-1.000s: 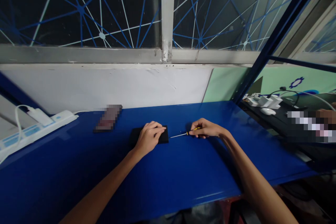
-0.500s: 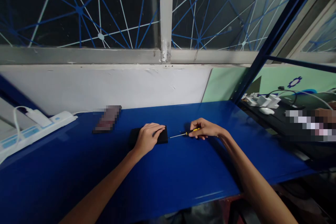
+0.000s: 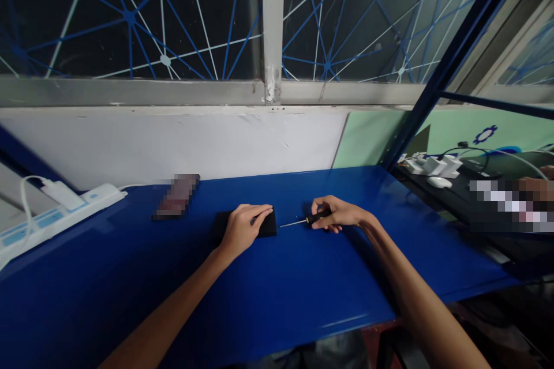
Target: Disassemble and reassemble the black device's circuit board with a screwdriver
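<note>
My left hand (image 3: 246, 227) is closed on a flat black rectangular box (image 3: 267, 223) that lies on the blue table, its fingers over the top and its thumb along the near part. Much of the box is hidden under the hand. To the right, my right hand (image 3: 335, 213) is wrapped around the black-and-yellow handle of a screwdriver (image 3: 296, 223). The metal shaft points left, with its tip close to the right end of the box. Whether the tip touches the box I cannot tell.
A blurred-out phone-like slab (image 3: 177, 197) lies at the back left of the blue table (image 3: 277, 294). A white power strip (image 3: 56, 216) with a plugged-in adapter runs along the left. On a black desk at right are chargers, a white mouse (image 3: 440, 183) and another person's hand (image 3: 536, 190).
The screwdriver handle has turned in my right hand, so less of its yellow shows, and the fingers have shifted slightly. My left hand and the box stay in place.
</note>
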{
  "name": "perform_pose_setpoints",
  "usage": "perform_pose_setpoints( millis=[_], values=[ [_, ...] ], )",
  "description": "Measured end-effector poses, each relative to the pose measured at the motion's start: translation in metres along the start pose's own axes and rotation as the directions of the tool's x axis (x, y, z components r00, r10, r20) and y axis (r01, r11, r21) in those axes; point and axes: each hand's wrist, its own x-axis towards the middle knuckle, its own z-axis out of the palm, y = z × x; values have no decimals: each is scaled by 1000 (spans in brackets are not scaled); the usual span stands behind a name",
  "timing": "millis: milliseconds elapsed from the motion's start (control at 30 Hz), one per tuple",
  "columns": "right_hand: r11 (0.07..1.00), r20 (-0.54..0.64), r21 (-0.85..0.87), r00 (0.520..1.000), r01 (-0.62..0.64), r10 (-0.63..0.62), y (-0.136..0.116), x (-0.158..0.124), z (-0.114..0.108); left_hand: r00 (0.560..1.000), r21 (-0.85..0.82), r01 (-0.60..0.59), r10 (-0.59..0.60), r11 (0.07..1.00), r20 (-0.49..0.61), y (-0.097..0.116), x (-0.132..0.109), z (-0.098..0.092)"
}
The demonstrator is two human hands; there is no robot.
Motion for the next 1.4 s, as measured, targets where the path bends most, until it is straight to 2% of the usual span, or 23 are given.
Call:
perform_pose_setpoints(
  millis=[100, 267, 433, 633, 833, 1033, 1167, 1300, 1400],
  values=[
    [998, 7, -54, 1000, 18, -18, -2, 0, 0, 1000, 17, 4, -4, 1000, -10, 0, -1, 1],
    [997, -55, -69, 998, 40, -43, -6, -1, 4, 1000, -3, -1, 1, 1000, -18, -1, -2, 3],
    [1000, -55, -11, 998, 5, -6, -4, 1, 4, 1000, -24, -28, 27, 999, -15, -3, -1, 3],
    [996, -25, -75, 999, 42, -43, -1, 3, 1, 999, -20, -52, 52, 998, 3, -4, -1, 3],
    [993, -65, -107, 996, 50, -57, -6, 2, 5, 999, 1, -26, 26, 1000, 20, -3, 0, 3],
    [999, -62, -8, 998, 32, -32, -3, 3, 5, 999, 19, -16, 15, 1000, 42, -2, -1, 3],
    [997, -32, -58, 999, 41, -43, 1, 5, 2, 996, 42, 7, -11, 999, 86, 0, 0, 1],
    [989, -83, -116, 991, 91, -101, -3, 3, 4, 991, 77, 40, -50, 996, 124, 3, 1, -1],
    [992, -63, -100, 995, 74, -81, -6, 0, 6, 989, 84, 54, -65, 995, 132, 5, 2, -2]
  ],
)
